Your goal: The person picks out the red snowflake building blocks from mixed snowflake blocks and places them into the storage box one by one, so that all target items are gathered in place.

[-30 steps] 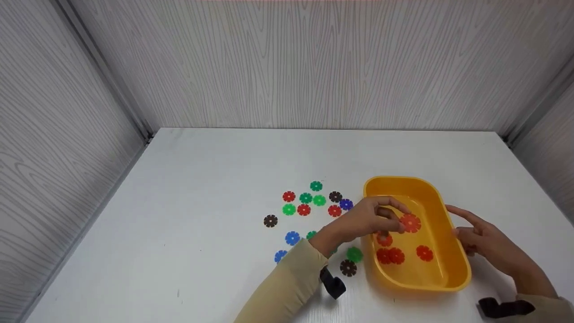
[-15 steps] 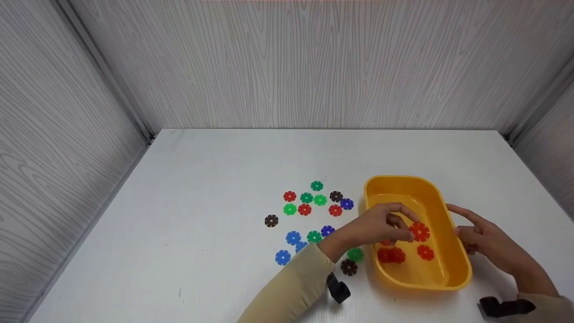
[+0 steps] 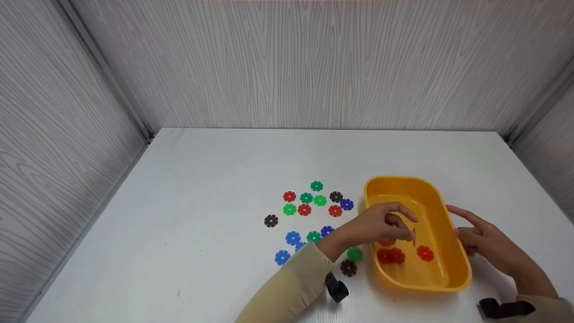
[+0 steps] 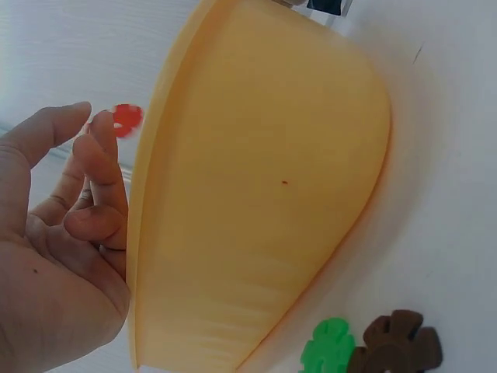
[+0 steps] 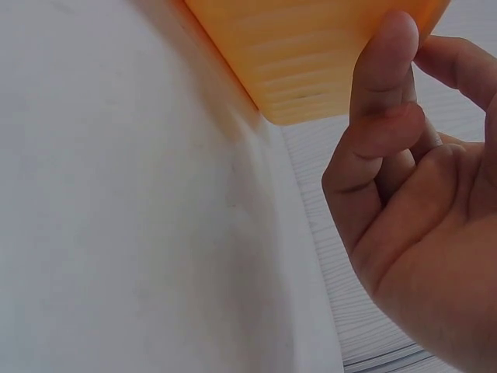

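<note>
My left hand is over the yellow tray, thumb and forefinger apart. A red notched disc appears edge-on right beside the thumb tip, with a gap below the forefinger. The left wrist view has the disc just past the fingertips, near the tray's rim. Several red discs lie on the tray floor, partly hidden by the hand. On the tray's right side rests my right hand, forefinger stretched to the rim and thumb against the outer wall; other fingers bend loosely in the right wrist view.
Left of the tray, discs are scattered on the white table: green, red, blue, violet and brown. The left forearm covers part of this group. Pale wood-patterned panels enclose the back and sides.
The left hand has moved a little right and down over the tray. The red disc at its fingertips has turned from face-on to edge-on and slipped lower, away from the forefinger. The right hand stays.
</note>
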